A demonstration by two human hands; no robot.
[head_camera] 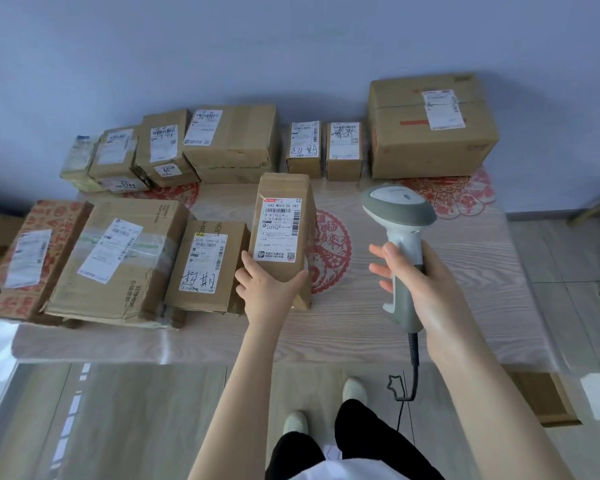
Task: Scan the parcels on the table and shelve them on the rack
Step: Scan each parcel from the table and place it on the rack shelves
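From the head camera, the left hand (267, 289) grips the near end of a narrow brown parcel (284, 233), thumb on one edge and fingers curled round the other. The parcel stands tilted on the table (447, 306) with its label facing up, just beside the other parcels (125, 251) to its left. The right hand (426, 282) is wrapped round the handle of a scanner (400, 216), held upright to the parcel's right and apart from it. Its cable (413, 368) hangs past the table edge.

Leftmost back-row parcel (74, 174) has an unreadable (blurred) label (81, 147).
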